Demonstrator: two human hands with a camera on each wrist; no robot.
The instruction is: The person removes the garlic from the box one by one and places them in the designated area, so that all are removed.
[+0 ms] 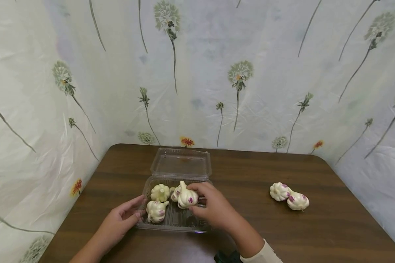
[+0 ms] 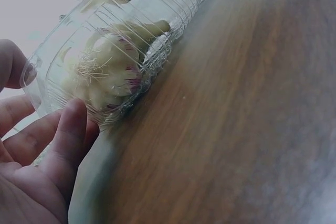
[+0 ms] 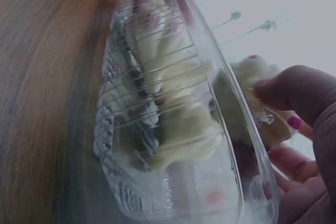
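A clear plastic clamshell container lies with its lid folded back. Inside it, on the left, are two garlic bulbs, a pale one and a purple-streaked one. Another bulb shows partly behind the garlic bulb that my right hand grips by its right side, over the container. My left hand rests its fingertips against the container's left edge. In the left wrist view, its thumb lies beside the ribbed wall. The right wrist view shows the held bulb beyond the rim.
Two more purple-streaked garlic bulbs, one touching the other, lie on the right of the dark wooden table. The raised lid lies toward the table's back edge. A dandelion-patterned sheet hangs around the table.
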